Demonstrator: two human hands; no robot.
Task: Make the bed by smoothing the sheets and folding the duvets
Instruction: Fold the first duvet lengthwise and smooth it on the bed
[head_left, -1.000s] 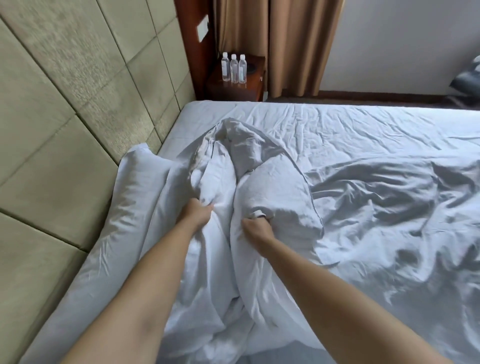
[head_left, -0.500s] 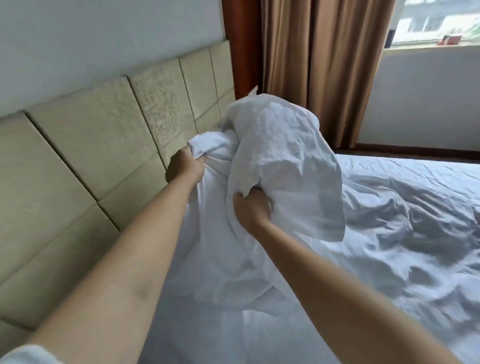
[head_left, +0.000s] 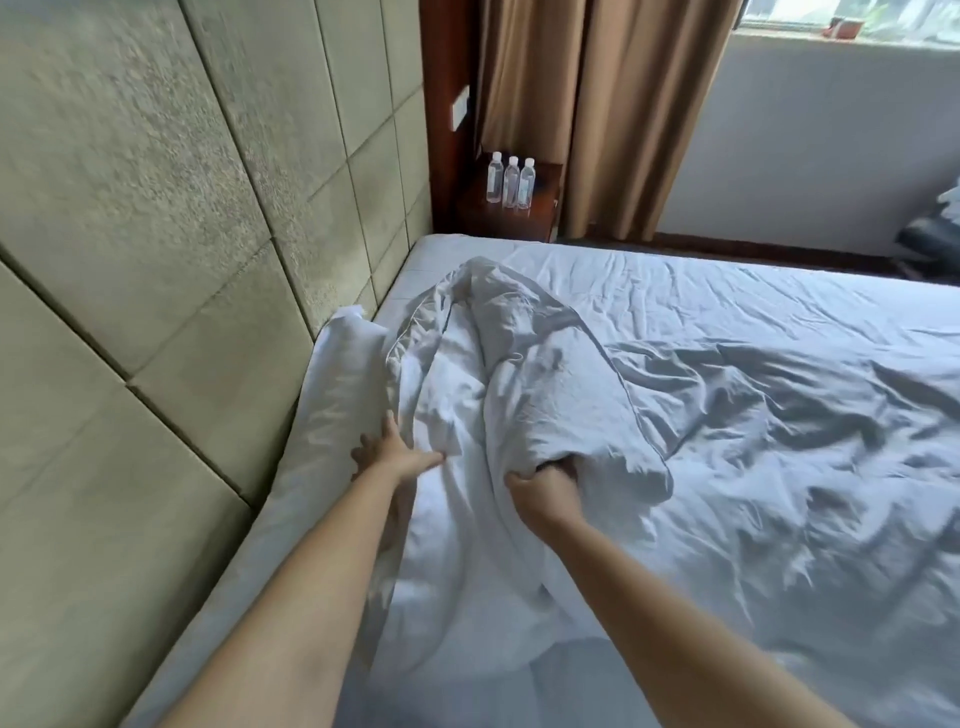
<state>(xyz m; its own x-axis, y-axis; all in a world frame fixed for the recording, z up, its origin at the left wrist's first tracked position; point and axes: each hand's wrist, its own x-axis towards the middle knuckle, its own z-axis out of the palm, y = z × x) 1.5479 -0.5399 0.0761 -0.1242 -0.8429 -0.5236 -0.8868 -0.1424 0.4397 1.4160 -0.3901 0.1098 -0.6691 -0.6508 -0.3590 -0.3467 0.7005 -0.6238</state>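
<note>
While the right hand grips a bunched fold of the white duvet with its fingers curled into the cloth, the left hand lies spread with straight fingers at the seam between the duvet and the pillow, holding nothing. That duvet lies heaped and rumpled near the head of the bed on the creased sheet, just beside the pillow, which leans on the padded headboard; three water bottles stand on the nightstand by the curtain
</note>
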